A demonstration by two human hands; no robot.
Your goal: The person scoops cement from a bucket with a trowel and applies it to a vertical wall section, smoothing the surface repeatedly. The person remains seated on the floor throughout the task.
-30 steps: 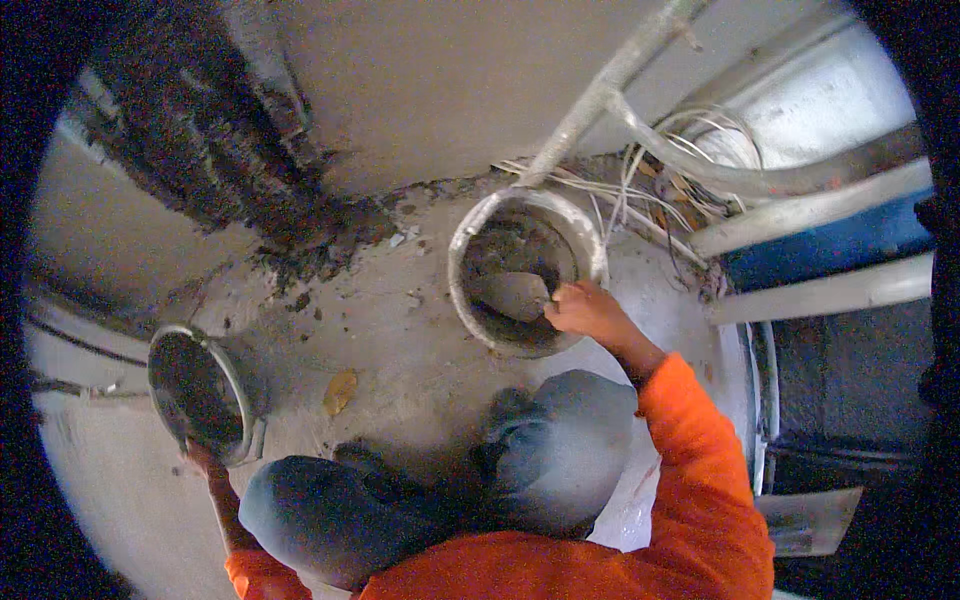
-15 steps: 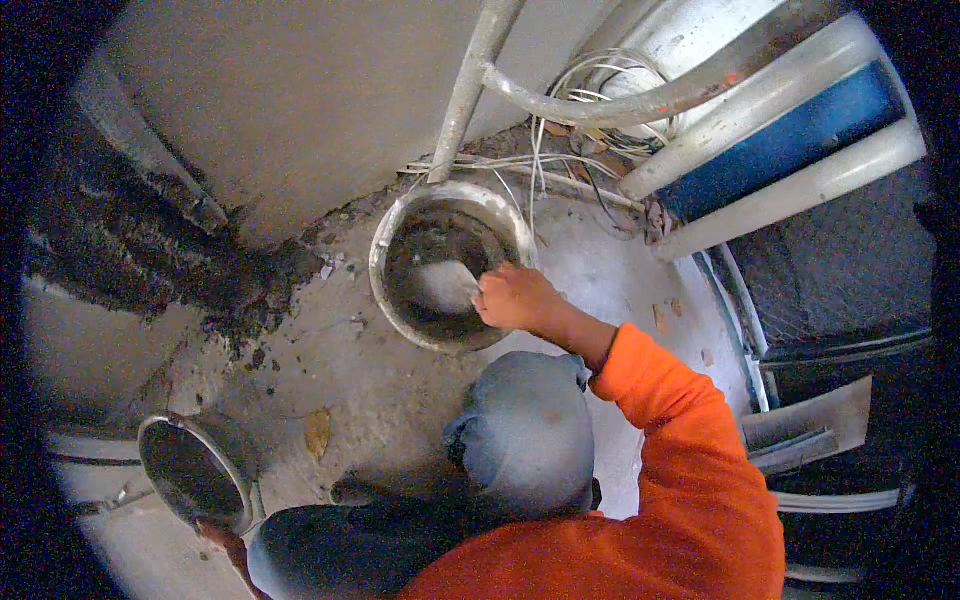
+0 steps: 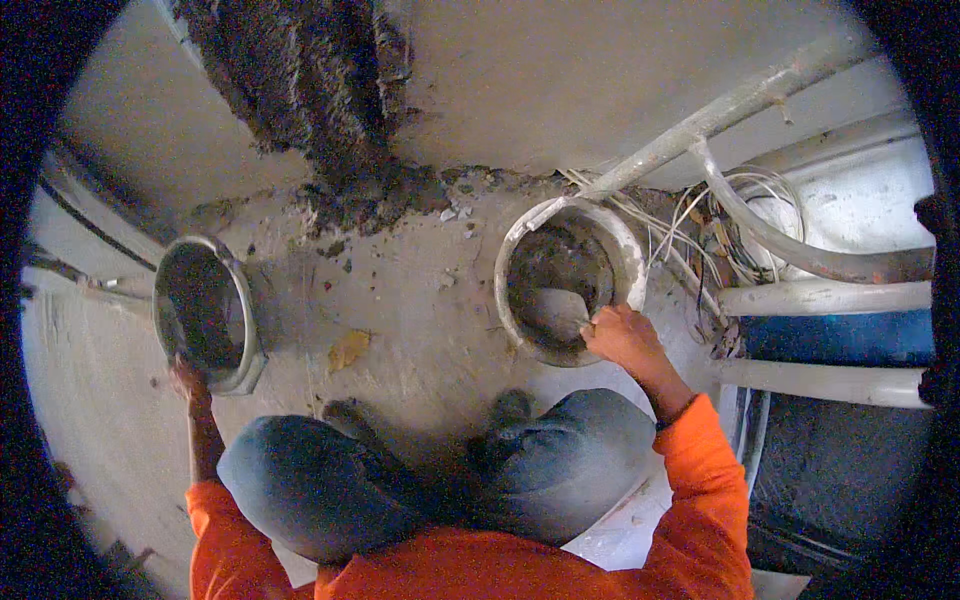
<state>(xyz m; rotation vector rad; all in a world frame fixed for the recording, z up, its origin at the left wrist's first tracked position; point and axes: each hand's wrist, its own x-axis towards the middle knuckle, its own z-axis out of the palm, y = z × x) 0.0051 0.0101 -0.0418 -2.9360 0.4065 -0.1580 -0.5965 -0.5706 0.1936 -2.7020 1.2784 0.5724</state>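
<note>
My right hand point(image 3: 622, 338) is closed round the handle of a trowel point(image 3: 560, 312), at the near right rim of a round bucket point(image 3: 507, 262). The trowel's flat blade lies inside, over dark grey wet mortar point(image 3: 565, 250). Dried pale mortar crusts the bucket's rim. Off to the left, a second dark bucket point(image 3: 246, 300) leans on its side with its mouth showing. My left hand point(image 3: 188, 380) grips its near rim; the fingers are partly hidden behind it. How much that bucket holds is too dark to tell.
Dark rough mortar point(image 3: 345, 130) covers a strip of the wall and spills onto the floor. A brown leaf point(image 3: 349, 349) lies between the buckets. At right are coiled white cables point(image 3: 760, 195), a slanting pipe point(image 3: 715, 118) and thick pale bars point(image 3: 830, 382). My bent knees are close below.
My view has swung to the left, so both buckets appear farther right. The left bucket and my left hand now show more fully. The trowel stays in my right hand.
</note>
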